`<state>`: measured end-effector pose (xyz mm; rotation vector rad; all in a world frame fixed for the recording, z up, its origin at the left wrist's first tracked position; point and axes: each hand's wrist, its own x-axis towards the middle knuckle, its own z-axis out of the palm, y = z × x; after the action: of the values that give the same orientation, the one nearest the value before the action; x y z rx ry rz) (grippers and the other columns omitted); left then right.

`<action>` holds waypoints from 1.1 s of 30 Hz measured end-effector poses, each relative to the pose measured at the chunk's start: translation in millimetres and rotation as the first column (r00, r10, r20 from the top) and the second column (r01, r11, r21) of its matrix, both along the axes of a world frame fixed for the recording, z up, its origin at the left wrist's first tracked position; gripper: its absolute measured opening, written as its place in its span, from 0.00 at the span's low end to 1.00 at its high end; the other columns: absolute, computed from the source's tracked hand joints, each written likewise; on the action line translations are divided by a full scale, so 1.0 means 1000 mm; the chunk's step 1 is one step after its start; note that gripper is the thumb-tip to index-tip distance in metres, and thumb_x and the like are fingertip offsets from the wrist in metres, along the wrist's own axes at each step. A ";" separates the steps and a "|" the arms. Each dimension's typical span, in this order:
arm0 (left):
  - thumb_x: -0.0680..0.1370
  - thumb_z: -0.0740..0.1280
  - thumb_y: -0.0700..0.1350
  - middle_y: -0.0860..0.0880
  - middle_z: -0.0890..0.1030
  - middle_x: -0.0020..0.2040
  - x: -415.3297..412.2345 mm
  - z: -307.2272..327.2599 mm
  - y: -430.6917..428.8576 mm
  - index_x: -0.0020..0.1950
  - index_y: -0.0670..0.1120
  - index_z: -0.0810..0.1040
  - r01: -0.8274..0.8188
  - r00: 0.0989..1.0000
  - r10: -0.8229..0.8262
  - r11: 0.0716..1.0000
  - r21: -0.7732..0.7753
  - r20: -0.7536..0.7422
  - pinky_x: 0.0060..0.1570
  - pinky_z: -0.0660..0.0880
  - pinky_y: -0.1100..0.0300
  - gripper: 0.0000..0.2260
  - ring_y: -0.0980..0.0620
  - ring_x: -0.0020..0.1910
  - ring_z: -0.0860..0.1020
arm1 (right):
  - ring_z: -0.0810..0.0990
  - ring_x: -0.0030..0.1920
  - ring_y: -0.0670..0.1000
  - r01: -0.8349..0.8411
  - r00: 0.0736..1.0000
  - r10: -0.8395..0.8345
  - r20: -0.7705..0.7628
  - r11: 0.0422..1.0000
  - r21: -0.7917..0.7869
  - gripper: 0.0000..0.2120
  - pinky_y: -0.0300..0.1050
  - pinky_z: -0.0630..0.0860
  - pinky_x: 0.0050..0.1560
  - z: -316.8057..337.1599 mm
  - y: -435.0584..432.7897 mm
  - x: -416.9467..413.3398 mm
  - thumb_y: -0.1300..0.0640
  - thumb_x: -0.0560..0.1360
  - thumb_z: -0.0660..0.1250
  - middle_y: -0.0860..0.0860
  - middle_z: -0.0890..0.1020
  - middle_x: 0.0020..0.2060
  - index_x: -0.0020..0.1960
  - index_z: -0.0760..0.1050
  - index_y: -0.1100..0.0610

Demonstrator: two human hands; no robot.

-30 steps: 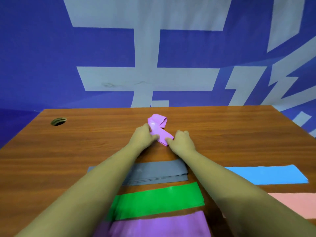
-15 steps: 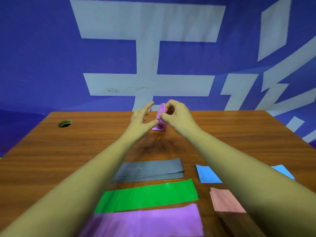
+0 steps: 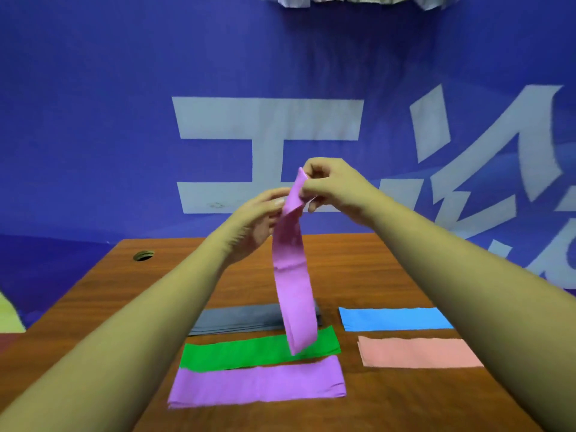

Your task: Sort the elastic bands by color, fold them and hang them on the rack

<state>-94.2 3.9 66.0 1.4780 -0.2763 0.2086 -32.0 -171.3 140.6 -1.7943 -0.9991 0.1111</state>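
Nearest the camera, a flat purple elastic band (image 3: 255,383) lies on the brown wooden table (image 3: 374,269), touching the near edge of a flat green elastic band (image 3: 249,350). To the right of the green band lies a salmon-pink band (image 3: 417,352). Just behind the green band is a grey band (image 3: 237,319), and behind and to its right a light blue one (image 3: 392,318).

Above the green band a second purple band (image 3: 293,275) hangs long and limp, its lower end in front of the green band's right part. The right hand (image 3: 336,188) pinches its top end between thumb and curled fingers. The left hand (image 3: 255,222) meets its left edge just below; whether it pinches cannot be told.

Far behind and left of the green band is a round cable hole (image 3: 143,255). Behind the table stands a blue wall with pale characters (image 3: 93,120).
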 end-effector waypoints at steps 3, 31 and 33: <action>0.74 0.68 0.46 0.36 0.78 0.61 -0.019 0.005 -0.009 0.66 0.33 0.72 -0.007 1.000 0.007 1.000 -0.029 -0.002 0.59 0.70 0.50 0.25 0.45 0.56 0.77 | 0.77 0.30 0.48 -0.018 0.993 0.024 -0.113 0.999 0.051 0.07 0.45 0.76 0.35 0.003 -0.009 -0.015 0.70 0.71 0.64 0.55 0.76 0.31 0.41 0.72 0.60; 0.59 0.81 0.59 0.52 0.80 0.38 -0.122 -0.087 0.000 0.45 0.48 0.85 0.046 0.929 0.025 0.982 0.183 -0.369 0.36 0.72 0.67 0.22 0.57 0.34 0.75 | 0.80 0.38 0.53 0.241 0.970 -0.239 -0.055 0.969 0.044 0.04 0.53 0.83 0.41 -0.030 -0.032 -0.043 0.61 0.74 0.70 0.58 0.82 0.38 0.44 0.82 0.61; 0.57 0.81 0.62 0.52 0.79 0.35 -0.131 -0.096 0.011 0.43 0.46 0.85 0.046 0.907 0.055 0.973 0.228 -0.417 0.32 0.70 0.67 0.24 0.57 0.31 0.73 | 0.80 0.37 0.52 0.292 0.950 -0.280 -0.138 0.953 0.076 0.03 0.50 0.83 0.38 -0.045 -0.038 -0.036 0.62 0.75 0.70 0.58 0.81 0.39 0.45 0.82 0.62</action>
<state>-224.9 15.3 -29.7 1.7146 0.0574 -0.1486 -68.4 -209.1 95.9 -1.8011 -0.6359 -0.0052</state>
